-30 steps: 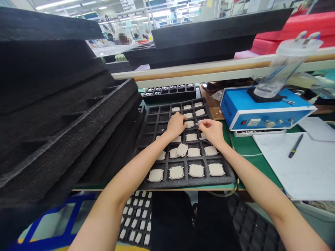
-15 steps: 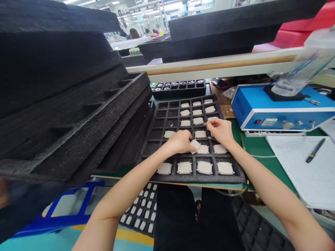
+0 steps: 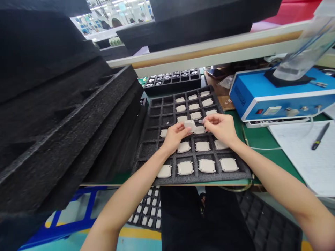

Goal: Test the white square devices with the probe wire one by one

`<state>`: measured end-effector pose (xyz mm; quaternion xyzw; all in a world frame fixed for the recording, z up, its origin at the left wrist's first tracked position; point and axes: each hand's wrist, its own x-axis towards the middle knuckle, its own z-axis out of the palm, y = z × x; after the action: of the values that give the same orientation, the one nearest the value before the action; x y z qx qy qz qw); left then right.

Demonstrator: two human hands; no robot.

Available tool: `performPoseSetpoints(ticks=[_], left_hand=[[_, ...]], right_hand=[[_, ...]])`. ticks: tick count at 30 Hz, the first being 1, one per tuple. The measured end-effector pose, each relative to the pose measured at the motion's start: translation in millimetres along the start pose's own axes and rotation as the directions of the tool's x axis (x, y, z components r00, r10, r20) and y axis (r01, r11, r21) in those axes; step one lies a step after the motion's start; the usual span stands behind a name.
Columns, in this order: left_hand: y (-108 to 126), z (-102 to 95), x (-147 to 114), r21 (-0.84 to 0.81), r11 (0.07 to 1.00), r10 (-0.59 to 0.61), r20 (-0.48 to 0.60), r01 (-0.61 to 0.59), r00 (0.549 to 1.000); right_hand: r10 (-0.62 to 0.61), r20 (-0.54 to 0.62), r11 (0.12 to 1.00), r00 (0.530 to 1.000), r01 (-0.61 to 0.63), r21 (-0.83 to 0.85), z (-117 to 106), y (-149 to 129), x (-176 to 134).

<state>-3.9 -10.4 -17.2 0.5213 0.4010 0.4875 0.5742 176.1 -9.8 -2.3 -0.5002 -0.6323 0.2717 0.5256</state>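
From where I stood, the person's left hand [image 3: 175, 138] had its fingers closed narrowly on a pale plate [image 3: 190, 124], the thumb at its lower edge, and held it tilted over the black tray [image 3: 204, 179]. The right hand [image 3: 221, 127] came in from the other side, its fingertips pinched on a small piece [image 3: 201, 121] that poked out toward the plate; it was too small for me to make out, and I couldn't tell whether the two touched. Just under the fingers another plate [image 3: 200, 130] lay in its cell, and more sat in rows nearer to the person and beyond the fingers. Past the tray's far edge stood a second tray [image 3: 172, 86] with shiny rings in it, below a rail [image 3: 209, 60]. Left of the left fingers rose a stack of black foam [image 3: 104, 108]. Well to the right of the right fingers, a blue box [image 3: 285, 104] stood on the green bench [image 3: 258, 137] with a clear jar [image 3: 294, 68] on top, and nearer the person than the box lay a pen [image 3: 320, 136] on white paper [image 3: 295, 150].
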Motion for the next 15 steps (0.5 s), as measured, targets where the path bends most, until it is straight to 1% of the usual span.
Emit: performPoseSetpoints(ticks=[3, 7, 15], left_hand=[[-1.4, 1.0, 0.5, -0.043, 0.999, -0.025, 0.024, 0.026, 0.999], [-2.4, 0.5, 1.9, -0.08, 0.996, -0.022, 0.043, 0.026, 0.999], [-3.1, 0.8, 2.1, -0.069, 0.997, -0.032, 0.043, 0.034, 0.999]], right_hand=[[0.03, 0.025, 0.999, 0.999, -0.031, 0.019, 1.8, -1.6, -2.7], [0.053, 0.062, 0.998, 0.997, -0.054, 0.024, 3.6, -2.4, -4.5], [0.049, 0.109, 0.998, 0.993, -0.052, 0.026, 4.9, 0.0, -6.2]])
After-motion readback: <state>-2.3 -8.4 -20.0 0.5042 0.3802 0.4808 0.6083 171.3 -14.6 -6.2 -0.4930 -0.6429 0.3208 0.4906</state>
